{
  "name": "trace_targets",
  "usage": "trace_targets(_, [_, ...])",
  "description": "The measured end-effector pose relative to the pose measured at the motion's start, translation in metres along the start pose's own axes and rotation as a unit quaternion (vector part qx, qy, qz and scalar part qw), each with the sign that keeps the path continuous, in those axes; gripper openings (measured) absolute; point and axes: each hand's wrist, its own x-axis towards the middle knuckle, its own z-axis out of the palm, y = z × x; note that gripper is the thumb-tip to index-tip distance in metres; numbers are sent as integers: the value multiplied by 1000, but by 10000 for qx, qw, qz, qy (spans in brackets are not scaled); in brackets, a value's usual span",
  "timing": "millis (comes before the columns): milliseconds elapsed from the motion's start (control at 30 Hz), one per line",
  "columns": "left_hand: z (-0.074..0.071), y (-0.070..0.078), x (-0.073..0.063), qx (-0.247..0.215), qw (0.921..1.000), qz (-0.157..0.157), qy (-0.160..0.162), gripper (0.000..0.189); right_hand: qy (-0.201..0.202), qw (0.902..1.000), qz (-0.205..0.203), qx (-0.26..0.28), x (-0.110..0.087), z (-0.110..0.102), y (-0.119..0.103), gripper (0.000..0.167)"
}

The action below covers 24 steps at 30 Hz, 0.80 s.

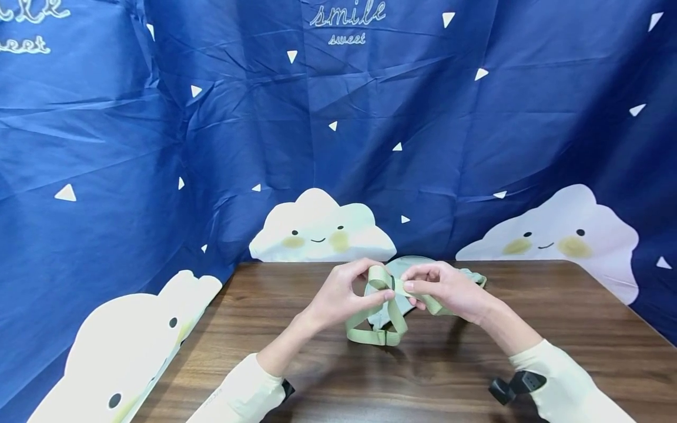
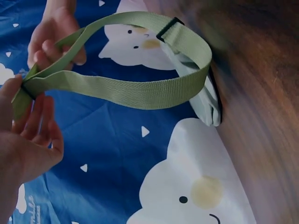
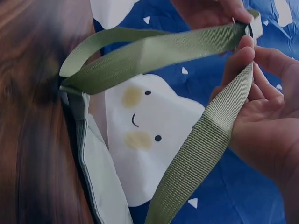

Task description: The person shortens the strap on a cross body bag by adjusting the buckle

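Light-green woven strap (image 2: 145, 93) pinched by left hand (image 1: 341, 296) at black slider buckle (image 2: 29, 92), by right hand (image 1: 452, 289) beside it. Strap is joined to pale grey-green fabric pouch (image 3: 105, 172).

The right grip (image 3: 264, 114) pinches a green strap (image 3: 201, 144) beside the left grip (image 3: 210, 11), before a blue cloth (image 3: 252, 196); a pale, dark-edged pouch (image 3: 100, 163) shows along the edge of the worktop (image 3: 37, 140)

Left hand (image 1: 346, 295), pinching; right hand (image 1: 449, 289), pinching, just beside it; forearms (image 1: 285, 349) angled inward from near left and right.
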Motion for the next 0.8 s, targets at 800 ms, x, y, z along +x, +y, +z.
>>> trace_targets(800, [1, -4, 1, 859, 9933, 643, -437, 35, 452, 9919, -134, 1183, -1, 9, -16, 27])
